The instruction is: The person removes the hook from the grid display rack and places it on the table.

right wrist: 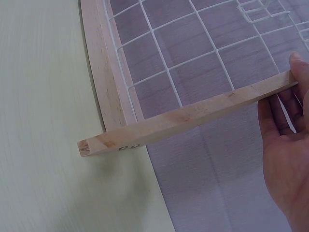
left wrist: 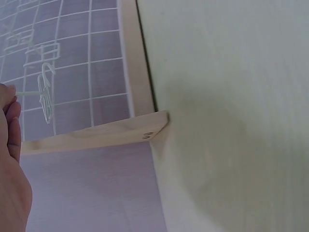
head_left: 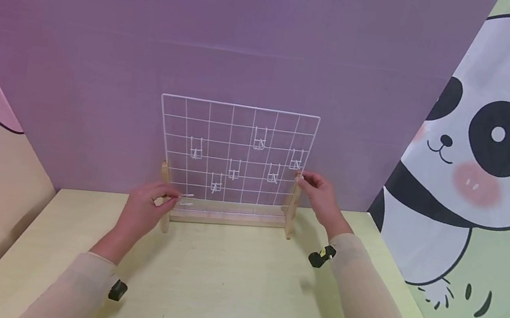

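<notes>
A white wire grid panel [head_left: 241,105] stands upright in a wooden stand [head_left: 226,223]. Several white wire hooks, among them one hook [head_left: 260,143] near the top, hang on the grid. At the lower left, my left hand [head_left: 146,204] pinches another white wire hook [left wrist: 47,96] by its end, with the bent part close to the grid; whether it touches the wires I cannot tell. My right hand [head_left: 322,195] grips the upper end of the stand's right wooden post [right wrist: 193,113], thumb on one side and fingers on the other.
The stand rests on a pale wooden table [head_left: 223,289], close to a purple backdrop [head_left: 254,41]. A panda picture [head_left: 493,187] covers the wall on the right. A black wrist camera [head_left: 321,256] sits on the right sleeve, and another camera [head_left: 117,290] on the left.
</notes>
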`<act>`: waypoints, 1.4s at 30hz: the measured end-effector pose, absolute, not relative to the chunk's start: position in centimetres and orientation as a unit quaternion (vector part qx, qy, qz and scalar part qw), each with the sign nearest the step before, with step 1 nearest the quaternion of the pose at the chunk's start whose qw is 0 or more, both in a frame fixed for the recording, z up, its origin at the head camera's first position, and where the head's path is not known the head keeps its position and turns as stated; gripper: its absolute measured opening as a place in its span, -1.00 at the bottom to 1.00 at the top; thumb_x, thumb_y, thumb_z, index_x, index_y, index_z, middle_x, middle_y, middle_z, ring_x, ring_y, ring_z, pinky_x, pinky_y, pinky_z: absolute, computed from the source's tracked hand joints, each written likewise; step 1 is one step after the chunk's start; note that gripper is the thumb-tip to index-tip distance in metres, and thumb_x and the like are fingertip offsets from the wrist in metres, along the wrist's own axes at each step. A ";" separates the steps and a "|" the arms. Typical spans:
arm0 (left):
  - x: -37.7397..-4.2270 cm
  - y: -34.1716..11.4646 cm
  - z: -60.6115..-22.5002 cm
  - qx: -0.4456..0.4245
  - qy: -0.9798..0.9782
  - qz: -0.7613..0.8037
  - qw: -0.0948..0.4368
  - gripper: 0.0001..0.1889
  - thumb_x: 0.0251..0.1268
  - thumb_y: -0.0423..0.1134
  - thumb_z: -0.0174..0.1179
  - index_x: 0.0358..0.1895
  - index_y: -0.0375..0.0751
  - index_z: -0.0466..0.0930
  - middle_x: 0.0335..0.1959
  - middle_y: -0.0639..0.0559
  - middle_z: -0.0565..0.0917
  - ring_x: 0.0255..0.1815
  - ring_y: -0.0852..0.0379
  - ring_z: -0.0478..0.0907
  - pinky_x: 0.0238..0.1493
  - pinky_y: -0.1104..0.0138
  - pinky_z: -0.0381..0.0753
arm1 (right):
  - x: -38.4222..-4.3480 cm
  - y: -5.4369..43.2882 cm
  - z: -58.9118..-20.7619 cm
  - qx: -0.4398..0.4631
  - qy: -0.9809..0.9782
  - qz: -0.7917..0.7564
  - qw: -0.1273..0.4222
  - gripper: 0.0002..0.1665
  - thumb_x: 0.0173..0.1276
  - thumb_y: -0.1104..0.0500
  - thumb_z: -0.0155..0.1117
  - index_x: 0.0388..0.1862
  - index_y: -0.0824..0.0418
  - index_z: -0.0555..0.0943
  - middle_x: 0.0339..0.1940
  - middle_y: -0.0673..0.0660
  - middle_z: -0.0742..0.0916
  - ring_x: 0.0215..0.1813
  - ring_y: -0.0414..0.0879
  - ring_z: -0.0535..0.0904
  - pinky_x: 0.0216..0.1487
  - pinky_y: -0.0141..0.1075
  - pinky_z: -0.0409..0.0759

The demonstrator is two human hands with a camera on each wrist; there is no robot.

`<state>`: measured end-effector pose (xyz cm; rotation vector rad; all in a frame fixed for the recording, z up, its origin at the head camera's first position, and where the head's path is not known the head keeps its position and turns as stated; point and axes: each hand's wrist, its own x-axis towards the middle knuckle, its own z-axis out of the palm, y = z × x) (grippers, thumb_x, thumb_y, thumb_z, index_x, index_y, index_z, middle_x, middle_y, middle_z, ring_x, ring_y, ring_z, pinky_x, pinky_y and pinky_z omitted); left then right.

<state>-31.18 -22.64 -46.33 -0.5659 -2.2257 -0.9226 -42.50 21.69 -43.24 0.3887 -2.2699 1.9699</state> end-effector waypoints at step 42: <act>-32.2 -21.9 -50.9 -0.191 -0.889 -0.357 0.213 -0.79 0.30 -0.54 0.53 -0.15 -0.15 0.85 -0.18 0.08 0.79 -0.17 0.07 0.72 -0.16 0.25 0.73 | -42.8 21.8 -43.7 0.135 -0.743 0.652 0.062 -0.57 0.66 0.16 0.39 0.35 0.39 0.69 0.28 0.30 0.74 0.15 -0.12 0.60 0.31 -0.31 0.56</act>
